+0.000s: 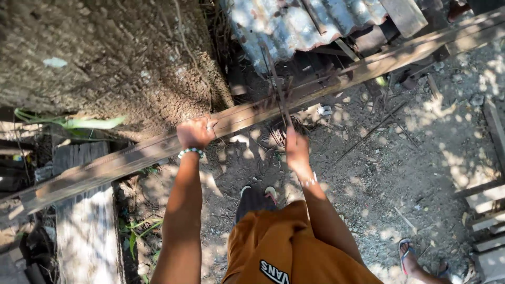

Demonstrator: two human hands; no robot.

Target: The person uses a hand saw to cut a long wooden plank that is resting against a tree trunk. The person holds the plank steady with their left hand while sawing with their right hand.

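Long wooden plank (252, 113) runs diagonally across the view, low end at the left, high end at the upper right. It is the reference for everything below.

Left hand (195, 132): on the plank near its middle, fingers curled fully over the top edge, closed grip on the wood. Beaded bracelet (190, 152) on that wrist.

Right hand (296, 150): just below the plank, to the right of the left hand. Fingers wrapped shut around the lower end of a thin dark metal tool (276, 87). The tool stands nearly upright and crosses the plank, tip above its far edge. Motion blur here, so I cannot tell what kind of tool it is.

Corrugated metal sheet (294, 23) lies above the plank, behind the tool tip. Large rough trunk or rock (105, 58) sits above the plank's left half. Dirt ground (400, 173) below the plank, with dappled shade. Person's sandalled feet (256, 197) stand below the plank, between the two arms. Another person's foot (409, 257) in a flip-flop is well below the plank, at the lower right.
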